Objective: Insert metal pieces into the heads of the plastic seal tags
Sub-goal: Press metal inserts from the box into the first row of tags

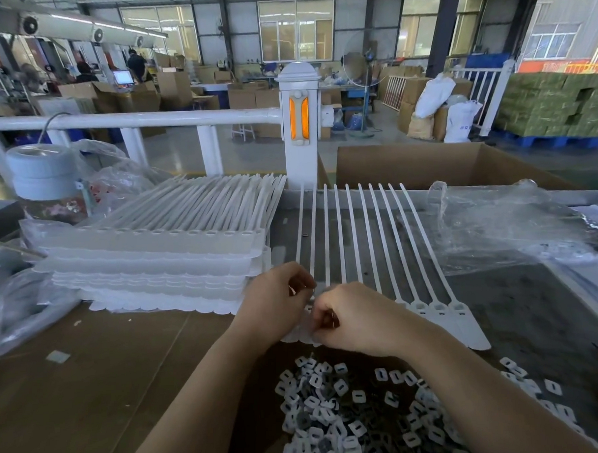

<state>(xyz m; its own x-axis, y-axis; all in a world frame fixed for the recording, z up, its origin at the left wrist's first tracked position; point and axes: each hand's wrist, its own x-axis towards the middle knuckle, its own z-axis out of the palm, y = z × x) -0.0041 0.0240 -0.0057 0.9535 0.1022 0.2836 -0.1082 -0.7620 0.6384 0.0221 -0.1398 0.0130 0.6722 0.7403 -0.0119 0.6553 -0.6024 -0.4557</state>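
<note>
A joined strip of white plastic seal tags (370, 243) lies on the dark table, tails pointing away, heads toward me. Three heads with slots (440, 310) show at the strip's right end; the left heads are hidden under my hands. My left hand (277, 301) rests on the strip's left end with fingers curled, pinching something small that I cannot make out. My right hand (354, 318) sits beside it, fingers closed over a head, with a small dark piece between the fingertips. A pile of small white-and-metal pieces (350, 416) lies just in front of me.
A tall stack of tag strips (162, 256) stands to the left on brown cardboard (92, 389). Crumpled clear plastic (510, 224) lies at the right. An open cardboard box (425, 166) and a white railing post (300, 123) stand behind the table. Tape rolls (41, 169) sit far left.
</note>
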